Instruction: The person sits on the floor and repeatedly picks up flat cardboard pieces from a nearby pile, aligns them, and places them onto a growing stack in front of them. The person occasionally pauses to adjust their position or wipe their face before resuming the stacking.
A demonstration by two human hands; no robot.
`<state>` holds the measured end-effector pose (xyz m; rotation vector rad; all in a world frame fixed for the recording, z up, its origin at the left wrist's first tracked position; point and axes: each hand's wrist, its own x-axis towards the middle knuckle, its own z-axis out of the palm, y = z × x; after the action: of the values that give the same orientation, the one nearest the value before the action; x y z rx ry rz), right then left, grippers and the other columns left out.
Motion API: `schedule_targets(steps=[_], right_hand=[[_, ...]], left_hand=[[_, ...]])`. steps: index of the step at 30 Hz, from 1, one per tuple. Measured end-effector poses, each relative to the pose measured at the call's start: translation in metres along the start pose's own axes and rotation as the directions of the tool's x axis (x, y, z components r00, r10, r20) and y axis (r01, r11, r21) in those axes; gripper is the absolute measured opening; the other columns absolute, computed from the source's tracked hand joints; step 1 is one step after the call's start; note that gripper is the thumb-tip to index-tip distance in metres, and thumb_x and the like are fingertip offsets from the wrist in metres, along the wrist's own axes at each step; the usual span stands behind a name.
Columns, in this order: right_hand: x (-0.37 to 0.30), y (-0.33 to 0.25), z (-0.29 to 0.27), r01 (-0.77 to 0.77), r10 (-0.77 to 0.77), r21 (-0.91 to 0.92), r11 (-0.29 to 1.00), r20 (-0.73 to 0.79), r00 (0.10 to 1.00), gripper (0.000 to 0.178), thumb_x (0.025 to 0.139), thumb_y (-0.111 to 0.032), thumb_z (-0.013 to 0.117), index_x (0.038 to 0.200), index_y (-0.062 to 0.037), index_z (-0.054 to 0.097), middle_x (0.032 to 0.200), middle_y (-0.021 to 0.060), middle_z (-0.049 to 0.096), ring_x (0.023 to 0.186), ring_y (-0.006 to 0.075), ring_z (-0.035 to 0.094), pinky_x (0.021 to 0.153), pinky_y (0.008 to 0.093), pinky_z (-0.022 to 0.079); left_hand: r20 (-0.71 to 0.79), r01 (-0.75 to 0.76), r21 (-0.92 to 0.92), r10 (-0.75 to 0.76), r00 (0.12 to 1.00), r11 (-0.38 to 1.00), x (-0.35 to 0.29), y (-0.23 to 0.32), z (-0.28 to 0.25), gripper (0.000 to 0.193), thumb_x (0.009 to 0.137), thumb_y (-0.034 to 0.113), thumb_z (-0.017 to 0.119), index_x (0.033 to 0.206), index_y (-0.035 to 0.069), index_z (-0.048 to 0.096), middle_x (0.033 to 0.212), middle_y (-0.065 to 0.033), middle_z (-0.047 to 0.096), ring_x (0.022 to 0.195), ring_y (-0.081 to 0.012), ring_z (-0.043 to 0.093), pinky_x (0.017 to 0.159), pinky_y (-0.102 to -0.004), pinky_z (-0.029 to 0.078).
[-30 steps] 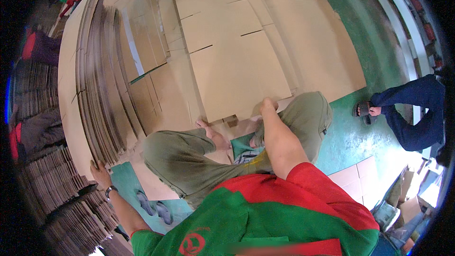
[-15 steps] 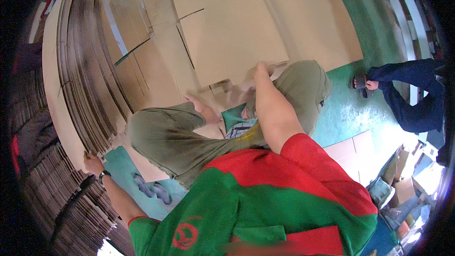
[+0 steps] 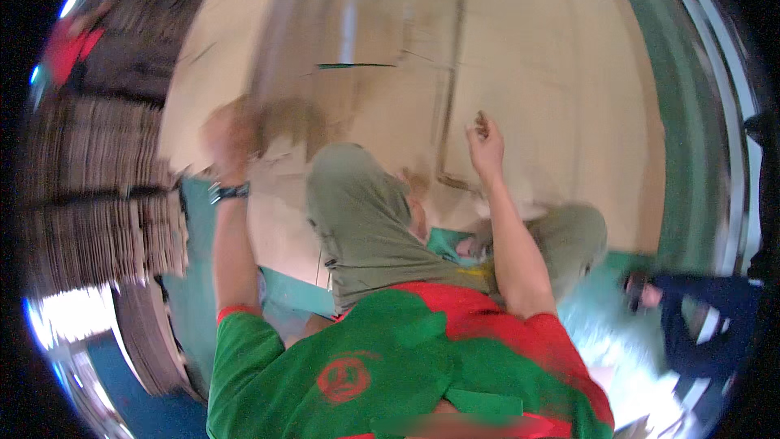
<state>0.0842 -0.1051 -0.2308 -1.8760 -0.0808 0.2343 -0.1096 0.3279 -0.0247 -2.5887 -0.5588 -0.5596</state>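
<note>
I sit with bent knees among large tan cardboard sheets [image 3: 561, 114] that are scored and slotted. My left hand [image 3: 230, 138], with a dark watch on its wrist, is smeared by motion. It is over the near end of the cardboard on the left, and its fingers cannot be made out. Above the sheets right of centre is my right hand [image 3: 486, 145], its fingers curled together. Whether something small is between those fingertips does not show. A dark slot [image 3: 355, 65] crosses the blurred sheets ahead of my knee.
Tall stacks of flat cardboard [image 3: 97, 240] stand at the left. Another person's dark-clad legs [image 3: 707, 317] are at the right, on the green floor [image 3: 613, 297]. Someone in red [image 3: 69, 53] is at the far left. Pale rails [image 3: 727, 89] run along the right.
The view has turned left, so the cardboard appears shifted right. My left hand has moved forward from the stack's near corner. My right hand has left the sheet's near edge and lifted.
</note>
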Motion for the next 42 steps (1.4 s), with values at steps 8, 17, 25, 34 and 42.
schedule_targets(steps=[8,17,25,34,42], right_hand=[[-0.105,-0.147,0.104,0.277,-0.531,0.532,0.8,0.414,0.739,0.066,0.085,-0.032,0.076,0.138,-0.005,0.047,0.138,0.0106,0.053,0.128,0.0204,0.048,0.107,0.0398,0.039],[-0.069,-0.129,0.057,-0.268,-0.055,0.88,0.392,0.313,0.948,0.032,0.101,-0.022,0.056,0.125,-0.0011,0.054,0.124,0.0094,0.059,0.105,0.0196,0.06,0.091,0.0386,0.051],[-0.059,-0.116,0.013,-0.274,0.159,0.787,0.554,0.223,0.962,0.026,0.095,-0.017,0.065,0.112,0.0017,0.058,0.109,0.0123,0.066,0.097,0.0202,0.066,0.081,0.0383,0.058],[-0.071,-0.112,0.002,-0.275,0.168,0.774,0.571,0.218,0.961,0.026,0.096,-0.019,0.064,0.11,0.0024,0.06,0.106,0.0115,0.067,0.089,0.0182,0.068,0.073,0.0345,0.059],[-0.086,-0.096,-0.012,-0.227,0.14,0.793,0.565,0.18,0.974,0.024,0.096,-0.019,0.063,0.113,-0.0013,0.062,0.105,0.0079,0.069,0.09,0.0173,0.068,0.073,0.0334,0.058]], left_hand=[[-0.04,-0.076,-0.31,0.067,0.997,0.948,0.055,0.243,-0.118,0.028,0.079,0.028,0.072,0.092,0.005,0.066,0.087,-0.0161,0.064,0.079,-0.0328,0.066,0.07,-0.0424,0.053],[-0.162,-0.209,-0.823,0.135,0.978,0.528,-0.002,0.268,-0.152,0.037,0.083,0.031,0.073,0.108,0.004,0.068,0.099,-0.0155,0.068,0.088,-0.0332,0.066,0.075,-0.0385,0.054],[-0.115,0.206,-0.713,-0.402,0.909,0.67,-0.066,0.055,-0.058,0.027,0.094,0.018,0.064,0.117,0.006,0.067,0.105,-0.0102,0.068,0.088,-0.0225,0.064,0.075,-0.0339,0.051],[0.046,0.391,-0.208,-0.39,0.92,0.897,-0.081,-0.117,0.046,0.047,0.093,0.028,0.064,0.13,0.0,0.057,0.125,-0.0261,0.059,0.12,-0.0388,0.053,0.101,-0.046,0.044],[0.243,0.465,-0.188,-0.418,0.876,0.865,-0.087,-0.128,0.066,0.049,0.091,0.028,0.065,0.128,-0.003,0.058,0.126,-0.0252,0.06,0.121,-0.0391,0.053,0.102,-0.0454,0.044]])
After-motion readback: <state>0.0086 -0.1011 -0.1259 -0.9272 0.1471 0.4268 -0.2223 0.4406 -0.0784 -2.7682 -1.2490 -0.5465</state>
